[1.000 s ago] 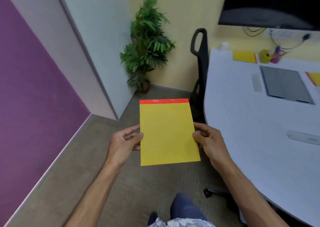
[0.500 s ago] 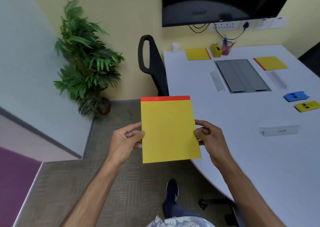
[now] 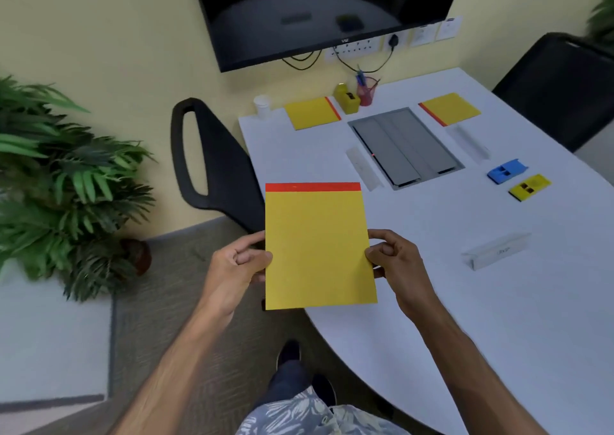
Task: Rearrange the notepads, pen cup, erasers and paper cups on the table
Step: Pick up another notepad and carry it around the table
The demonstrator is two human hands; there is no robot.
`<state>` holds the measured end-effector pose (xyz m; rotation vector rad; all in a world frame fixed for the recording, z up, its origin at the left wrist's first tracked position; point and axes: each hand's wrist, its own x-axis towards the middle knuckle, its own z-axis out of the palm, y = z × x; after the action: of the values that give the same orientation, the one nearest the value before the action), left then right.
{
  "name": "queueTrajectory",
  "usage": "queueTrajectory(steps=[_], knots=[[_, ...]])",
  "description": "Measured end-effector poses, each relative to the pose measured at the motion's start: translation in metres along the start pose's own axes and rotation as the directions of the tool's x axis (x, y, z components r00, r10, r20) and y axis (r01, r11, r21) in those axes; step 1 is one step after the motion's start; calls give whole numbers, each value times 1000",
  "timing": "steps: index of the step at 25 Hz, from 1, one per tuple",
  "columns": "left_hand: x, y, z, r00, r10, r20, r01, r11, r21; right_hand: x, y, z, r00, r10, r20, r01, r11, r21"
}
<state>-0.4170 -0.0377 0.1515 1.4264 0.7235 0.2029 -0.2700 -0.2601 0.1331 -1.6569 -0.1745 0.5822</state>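
A yellow notepad with a red top strip [image 3: 317,245] is held in the air over the table's near left edge, my left hand [image 3: 237,263] on its left side and my right hand [image 3: 393,261] on its right. Two more yellow notepads lie at the far end of the white table [image 3: 465,301]: one at the left [image 3: 312,113], one at the right [image 3: 449,108]. Between them stand a yellow eraser [image 3: 346,98] and a red pen cup [image 3: 366,90]. A white paper cup [image 3: 262,105] sits at the far left corner. A blue eraser [image 3: 507,170] and a yellow eraser [image 3: 529,187] lie at the right.
A grey cable hatch [image 3: 407,147] is set into the table's middle, with clear name holders [image 3: 363,168] [image 3: 468,142] [image 3: 495,252] around it. A black chair [image 3: 212,158] stands at the table's left end, another [image 3: 558,85] at the far right. A potted plant [image 3: 66,185] is at the left. A screen [image 3: 319,9] hangs on the wall.
The view has swung right from the floor and purple wall toward the table. The held notepad now overlaps the table's edge; both hands keep the same grip.
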Motion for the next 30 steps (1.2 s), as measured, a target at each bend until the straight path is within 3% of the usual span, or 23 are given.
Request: queueTrajectory(steps=[11,16,19,22,25,30], knots=[[217,63,15,974,32,226,-73,982,176,120,-33,25,967,123,-222,-53,953,299],[285,80,24,970,-114,217,96,991,91,158,-37,35,945,123,-304,12,914,406],[295,82,29,960,-186,209,211,972,-103,177,-36,40,934,117,-338,52,891,452],[279,69,39,923,-230,308,309,921,-238,191,-37,46,941,116,-318,56,873,484],[274,56,50,909,-234,344,315,928,-199,205,-32,54,956,110,-274,49,855,516],[292,54,52,956,-211,202,240,962,-131,228,-24,58,966,147,-214,-5,836,549]])
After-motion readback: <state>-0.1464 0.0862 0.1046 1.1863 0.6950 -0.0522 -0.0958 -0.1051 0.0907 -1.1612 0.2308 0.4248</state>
